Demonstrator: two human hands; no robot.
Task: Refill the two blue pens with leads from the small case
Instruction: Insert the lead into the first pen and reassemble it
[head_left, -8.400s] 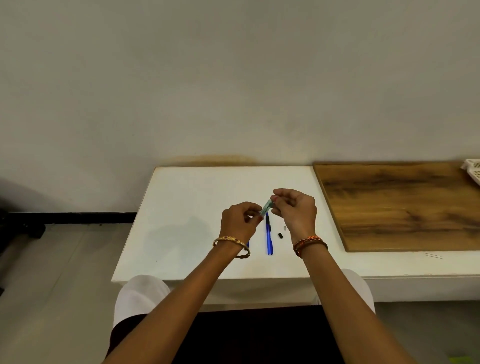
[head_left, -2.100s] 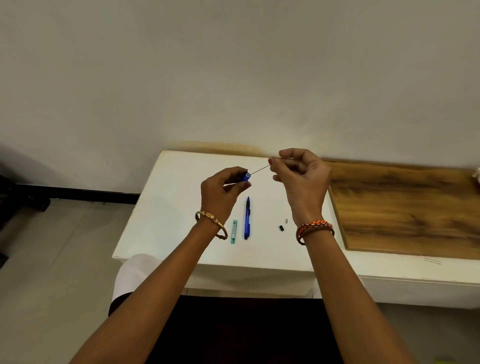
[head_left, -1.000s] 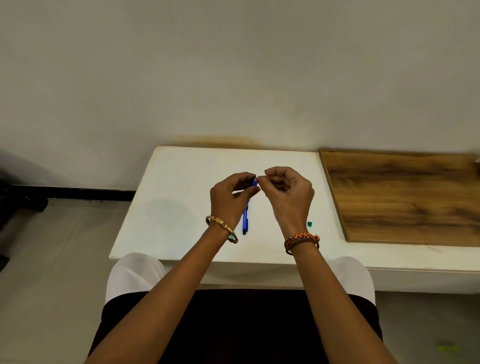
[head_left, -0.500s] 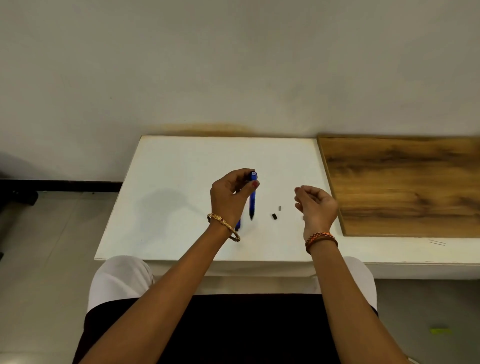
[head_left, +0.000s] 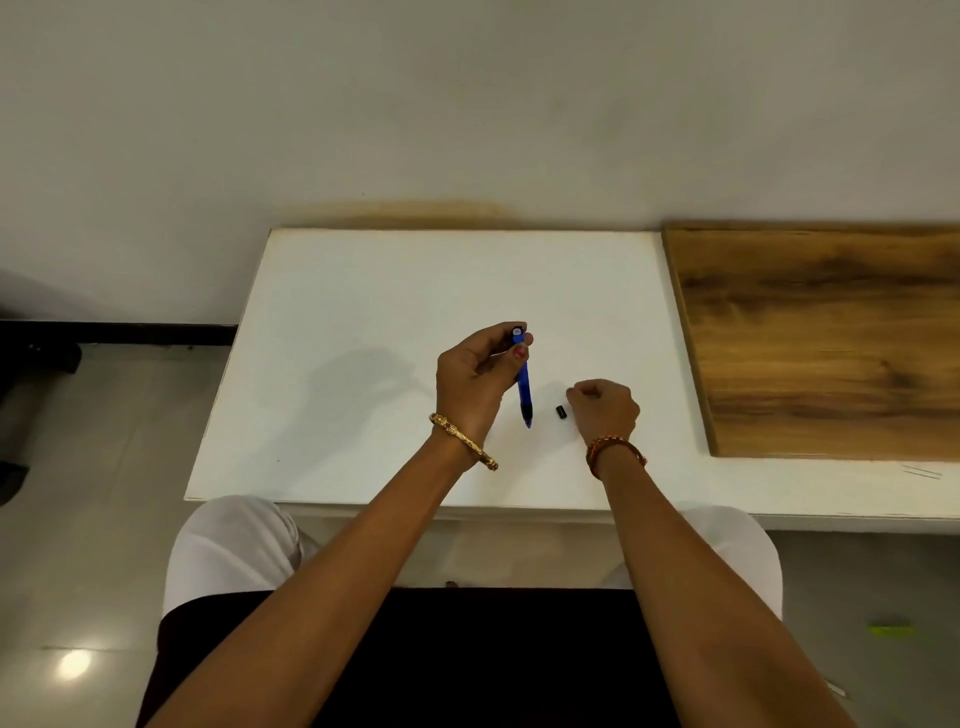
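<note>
The person's two forearms are extending from the bottom of the head view over a dark lap toward the white table (head_left: 363, 322). A gold bangle (head_left: 464, 440) is sitting on the left wrist and a red-orange thread band (head_left: 613, 448) on the right.

The right hand (head_left: 602, 408) is resting low over the table surface with its fingers curled downward; whether it is pinching anything cannot be told, since the fingertips are hidden. Just beside it, to its left, a small black cap (head_left: 560, 412) is lying on the table.

The left hand (head_left: 475, 379) is gripping a blue pen (head_left: 523, 382) near its upper end, thumb and curled fingers closing round the barrel. The pen is standing nearly upright, its dark tip pointing down at the table and its open top end facing the camera. The second pen and the lead case are not discernible.

Farther right, a wooden board (head_left: 826, 338) is lying on the table against the plain wall.
</note>
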